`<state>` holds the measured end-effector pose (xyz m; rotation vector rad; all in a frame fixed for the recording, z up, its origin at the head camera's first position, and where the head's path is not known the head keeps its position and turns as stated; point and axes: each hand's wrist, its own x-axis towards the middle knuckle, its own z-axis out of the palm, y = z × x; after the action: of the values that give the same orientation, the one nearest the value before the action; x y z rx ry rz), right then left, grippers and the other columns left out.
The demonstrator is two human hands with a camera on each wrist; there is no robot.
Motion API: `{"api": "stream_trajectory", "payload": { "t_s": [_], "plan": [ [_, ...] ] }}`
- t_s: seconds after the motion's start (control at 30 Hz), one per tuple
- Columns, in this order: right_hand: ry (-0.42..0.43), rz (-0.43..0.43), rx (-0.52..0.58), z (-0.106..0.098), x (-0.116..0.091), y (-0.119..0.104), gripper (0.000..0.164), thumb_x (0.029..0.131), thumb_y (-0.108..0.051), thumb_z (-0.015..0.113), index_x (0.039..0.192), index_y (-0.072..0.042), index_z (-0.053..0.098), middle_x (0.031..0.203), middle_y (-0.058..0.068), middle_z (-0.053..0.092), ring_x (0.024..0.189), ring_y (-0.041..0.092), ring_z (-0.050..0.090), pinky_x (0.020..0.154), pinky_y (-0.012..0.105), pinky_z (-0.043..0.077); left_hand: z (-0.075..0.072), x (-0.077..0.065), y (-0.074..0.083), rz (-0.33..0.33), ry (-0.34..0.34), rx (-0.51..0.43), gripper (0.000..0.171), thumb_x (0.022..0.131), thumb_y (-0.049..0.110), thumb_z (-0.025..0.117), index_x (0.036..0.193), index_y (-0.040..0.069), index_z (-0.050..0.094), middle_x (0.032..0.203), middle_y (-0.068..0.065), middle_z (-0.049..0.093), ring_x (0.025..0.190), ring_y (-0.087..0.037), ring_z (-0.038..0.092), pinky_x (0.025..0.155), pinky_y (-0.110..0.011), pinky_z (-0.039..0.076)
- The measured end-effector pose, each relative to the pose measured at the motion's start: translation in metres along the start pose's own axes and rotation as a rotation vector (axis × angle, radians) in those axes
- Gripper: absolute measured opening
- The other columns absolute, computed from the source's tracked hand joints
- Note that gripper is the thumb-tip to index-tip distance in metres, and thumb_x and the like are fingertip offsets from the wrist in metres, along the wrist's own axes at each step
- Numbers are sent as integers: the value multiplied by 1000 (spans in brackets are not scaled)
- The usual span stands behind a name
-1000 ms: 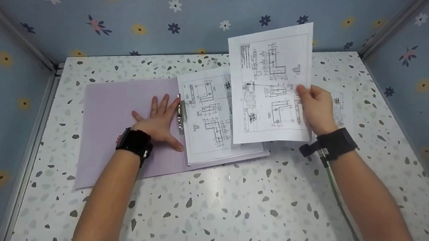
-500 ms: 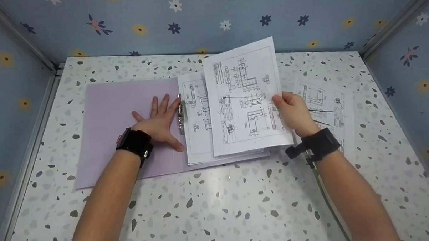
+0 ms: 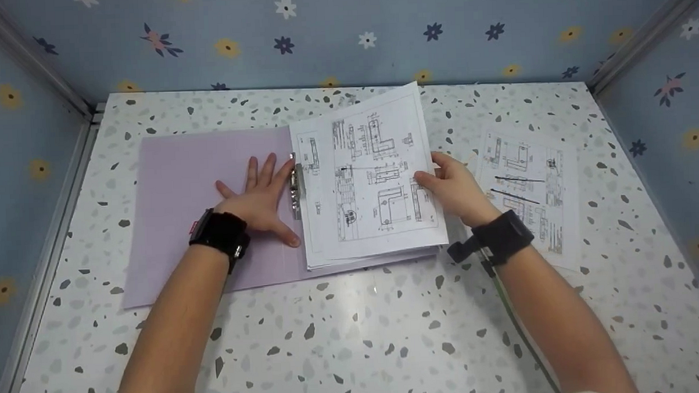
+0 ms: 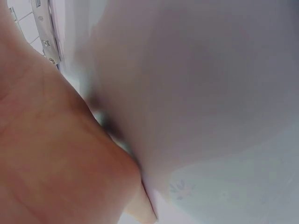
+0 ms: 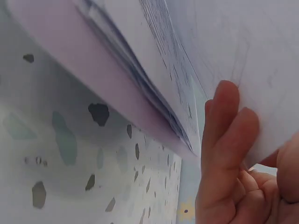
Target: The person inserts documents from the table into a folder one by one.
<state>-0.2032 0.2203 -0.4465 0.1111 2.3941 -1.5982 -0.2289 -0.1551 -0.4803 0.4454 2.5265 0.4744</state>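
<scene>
A purple folder (image 3: 174,168) lies spread on the table, a metal clip (image 3: 295,189) along its fold. My left hand (image 3: 256,202) rests on the folder's left cover with its fingers spread, the fingertips and thumb close to the clip. Printed drawing sheets (image 3: 322,258) lie stacked on the right cover. Over that stack, my right hand (image 3: 457,187) pinches the right edge of a drawing sheet (image 3: 362,219) between thumb and fingers. In the right wrist view the fingers (image 5: 229,135) are behind this raised sheet, above the stack and the folder's purple edge.
To the right, another drawing sheet (image 3: 537,236) lies flat on the speckled table (image 3: 354,336), with dark thin lines across it. Flower-patterned blue panels (image 3: 332,22) wall in the back and sides. A green cable (image 3: 520,330) runs along my right forearm.
My right hand has carried the pinched sheet left and down, from above the right side onto the folder's stack. This uncovers the loose sheet at right. The left hand has stayed still.
</scene>
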Motion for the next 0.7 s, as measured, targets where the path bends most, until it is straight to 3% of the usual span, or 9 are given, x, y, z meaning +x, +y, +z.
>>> {"api": "stream_trajectory", "payload": {
  "t_s": [0.2,0.47,0.7],
  "plan": [
    [-18,-7,-77,10,2,-3,84,94,-20,68,161,-22,17,120,11,64,95,24,68,73,34,59,0,0,0,-1,3,5,158,42,73,87,155,42,-19,161,-4,-31,142,-37,-34,79,-86,-22],
    [-30,-36,-133,17,2,0,82,91,-12,69,159,-22,24,124,9,60,104,22,64,85,35,57,0,0,1,4,7,8,158,41,75,85,155,42,-19,161,-4,-31,142,-36,-34,79,-86,-21],
    [-30,-53,-210,19,2,0,77,91,-10,69,157,-18,31,120,8,62,103,23,67,85,36,57,2,1,-1,6,7,2,158,40,76,85,155,42,-19,161,-3,-32,142,-36,-35,78,-86,-23]
  ]
}}
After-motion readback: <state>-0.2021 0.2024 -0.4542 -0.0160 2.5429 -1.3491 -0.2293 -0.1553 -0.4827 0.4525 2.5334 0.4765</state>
